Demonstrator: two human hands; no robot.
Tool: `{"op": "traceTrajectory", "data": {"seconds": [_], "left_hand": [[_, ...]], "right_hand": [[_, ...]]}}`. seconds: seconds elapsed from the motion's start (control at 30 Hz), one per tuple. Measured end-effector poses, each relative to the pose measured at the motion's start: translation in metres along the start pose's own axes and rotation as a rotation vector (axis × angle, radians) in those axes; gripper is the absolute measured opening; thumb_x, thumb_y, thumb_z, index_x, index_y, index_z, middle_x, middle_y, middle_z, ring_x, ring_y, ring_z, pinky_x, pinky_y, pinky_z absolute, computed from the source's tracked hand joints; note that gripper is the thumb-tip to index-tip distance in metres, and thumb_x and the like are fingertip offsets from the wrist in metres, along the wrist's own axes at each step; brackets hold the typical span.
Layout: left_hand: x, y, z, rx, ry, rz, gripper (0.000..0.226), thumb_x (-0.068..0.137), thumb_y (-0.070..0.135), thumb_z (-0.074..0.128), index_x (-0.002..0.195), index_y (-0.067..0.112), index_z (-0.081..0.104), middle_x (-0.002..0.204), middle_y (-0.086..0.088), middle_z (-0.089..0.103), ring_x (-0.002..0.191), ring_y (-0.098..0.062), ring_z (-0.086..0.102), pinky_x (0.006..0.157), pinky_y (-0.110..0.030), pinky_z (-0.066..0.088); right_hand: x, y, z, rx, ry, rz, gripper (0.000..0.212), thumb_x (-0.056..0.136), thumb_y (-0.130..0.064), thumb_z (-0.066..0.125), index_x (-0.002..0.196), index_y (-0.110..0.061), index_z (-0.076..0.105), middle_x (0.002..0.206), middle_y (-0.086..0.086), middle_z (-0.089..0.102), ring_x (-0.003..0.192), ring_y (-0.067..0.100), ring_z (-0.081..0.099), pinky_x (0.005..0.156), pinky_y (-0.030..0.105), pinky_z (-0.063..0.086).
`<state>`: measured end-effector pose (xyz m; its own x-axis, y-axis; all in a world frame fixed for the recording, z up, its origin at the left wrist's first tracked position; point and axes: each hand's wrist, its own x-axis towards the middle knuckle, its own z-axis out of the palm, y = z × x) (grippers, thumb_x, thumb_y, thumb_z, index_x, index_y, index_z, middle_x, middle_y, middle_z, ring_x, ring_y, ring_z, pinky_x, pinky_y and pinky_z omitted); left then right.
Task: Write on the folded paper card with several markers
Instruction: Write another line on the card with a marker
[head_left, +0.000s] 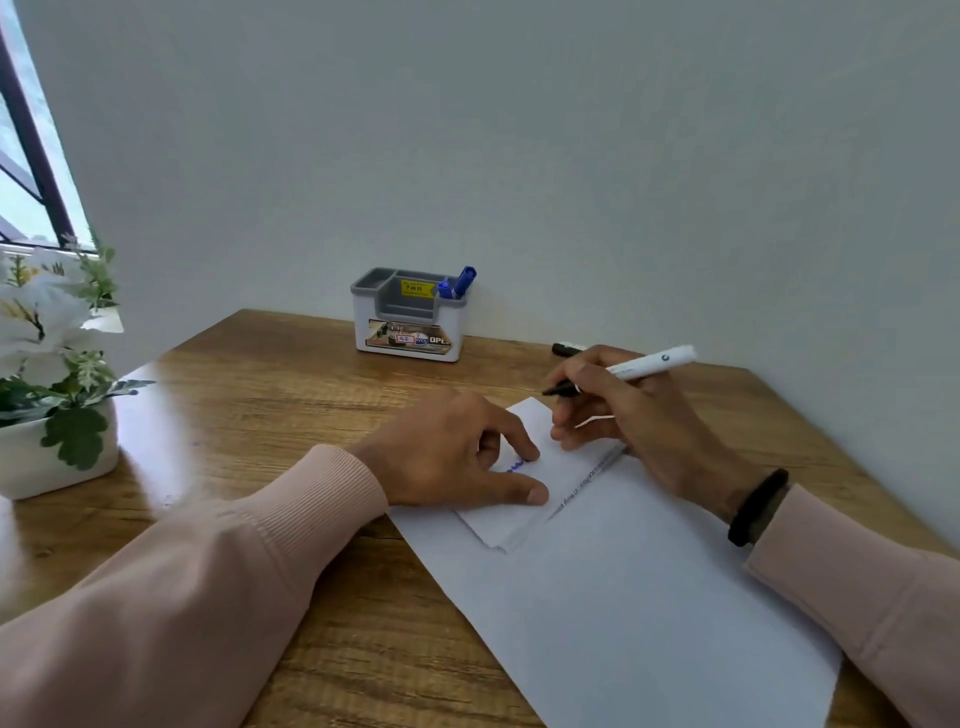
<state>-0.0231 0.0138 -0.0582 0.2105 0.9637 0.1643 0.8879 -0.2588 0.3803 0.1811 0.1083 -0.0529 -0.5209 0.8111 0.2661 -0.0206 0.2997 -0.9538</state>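
White folded paper card (511, 512), small, lying on top of a larger white sheet (639, 613) near the middle of the wooden worktop (270, 395). Some blue writing (517, 465) visible on the card, partly hidden by fingers; not readable. One line of small print along a fold of the sheet just right of the card, too small to read.

Left hand (457, 452) resting on the card, palm down, index finger and thumb spread a little and pressing the card flat, other fingers curled under. Right hand (618, 415) just beyond the card's far right corner, fingers closed in a writing grip around a marker (631, 368) with white barrel and black tip. Tip pointing left, over the worktop beside the far corner of the card; hard to tell if touching anything. Black band (758, 506) on the right wrist. Both arms in pale pink sleeves.

Behind the right hand, a black marker cap or second marker (566, 349) lying on the worktop, mostly hidden. Further back, against the grey wall, a white and grey organiser box (408, 322) with a yellow price sticker, and a blue marker (460, 283) standing tilted in its right compartment. At the left edge, a white pot (57, 467) with white flowers and green leaves, below a window frame.
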Motion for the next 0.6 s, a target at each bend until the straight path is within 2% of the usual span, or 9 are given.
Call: {"op": "traceTrajectory", "data": {"seconds": [0.07,0.13,0.27,0.37,0.47,0.6], "left_hand": [[0.001,0.002,0.004,-0.008,0.024,-0.028,0.046,0.068,0.078,0.069,0.098,0.043,0.066,0.075,0.015,0.059,0.070,-0.005,0.053,0.059,-0.022,0.035],[0.002,0.002,0.006,0.012,0.031,-0.055,0.048,0.066,0.082,0.068,0.096,0.045,0.060,0.080,0.018,0.057,0.075,-0.003,0.053,0.061,-0.023,0.035],[0.003,-0.001,0.007,0.094,0.013,-0.059,0.062,0.069,0.090,0.056,0.119,0.055,0.049,0.084,0.024,0.048,0.080,0.002,0.047,0.074,-0.032,0.033],[0.003,-0.001,0.006,0.170,-0.033,-0.028,0.067,0.073,0.093,0.044,0.133,0.064,0.039,0.086,0.025,0.039,0.081,-0.002,0.043,0.080,-0.035,0.030],[0.003,-0.004,0.007,0.182,-0.046,-0.038,0.070,0.073,0.094,0.040,0.136,0.064,0.038,0.091,0.023,0.041,0.090,-0.005,0.042,0.086,-0.035,0.031],[0.005,-0.006,0.009,0.156,-0.050,-0.049,0.071,0.071,0.094,0.043,0.134,0.063,0.039,0.094,0.022,0.037,0.094,-0.006,0.035,0.090,-0.035,0.030]], "right_hand": [[0.000,0.006,-0.003,-0.094,-0.011,0.010,0.017,0.101,-0.011,0.064,0.089,-0.002,0.072,0.069,0.021,0.072,0.060,0.035,0.070,0.055,0.036,0.057],[0.000,0.010,-0.006,-0.097,-0.043,0.042,0.012,0.092,-0.012,0.067,0.085,-0.002,0.066,0.066,0.023,0.069,0.056,0.036,0.066,0.053,0.035,0.054],[-0.001,0.012,-0.016,-0.087,-0.192,0.038,0.005,0.083,-0.009,0.070,0.084,-0.004,0.068,0.070,0.024,0.071,0.062,0.035,0.068,0.057,0.036,0.057],[-0.004,0.013,-0.018,-0.181,-0.256,-0.022,0.011,0.083,-0.014,0.074,0.087,-0.004,0.071,0.071,0.021,0.075,0.062,0.033,0.071,0.060,0.035,0.059],[-0.005,0.014,-0.011,-0.285,-0.214,-0.075,0.004,0.081,-0.016,0.074,0.080,-0.012,0.074,0.063,0.014,0.075,0.053,0.025,0.069,0.053,0.030,0.055],[0.000,0.020,-0.003,-0.381,-0.143,-0.074,0.010,0.083,-0.018,0.072,0.074,-0.016,0.070,0.054,0.007,0.069,0.042,0.016,0.061,0.040,0.023,0.045]]}}
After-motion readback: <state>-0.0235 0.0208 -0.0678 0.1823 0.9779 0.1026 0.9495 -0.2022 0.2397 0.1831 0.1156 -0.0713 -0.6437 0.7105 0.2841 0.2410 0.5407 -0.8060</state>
